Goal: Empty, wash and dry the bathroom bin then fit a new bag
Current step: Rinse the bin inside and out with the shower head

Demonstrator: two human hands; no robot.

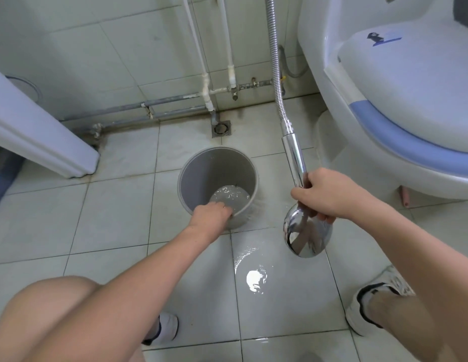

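While the washing part is clearly underway, I'd sort the footing first: near the bottom of the frame there's a shiny puddle (255,279) on the tiled floor (118,205), right between the two white shoes (379,296), so I'd stay squatted and steady.

A bit further up, the right hand (329,197) has its fingers wrapped round the handle of the chrome shower head (307,236), which hangs face-down over the floor, right of centre. No spray is visible from it that I can make out.

The left hand (213,214) is curled over the near rim of the grey bin (201,176), gripping it. The bin stands upright at mid-frame with some water pooled in the bottom.

My take: keep that rim grip, swirl the water round the walls, then tip it away toward the floor drain (222,128), which sits just beyond the bin by the wall pipes (159,105). Pour slowly so it doesn't flood back toward the shoes. Toilet (410,113) on the right is close, so watch the hose (276,61).
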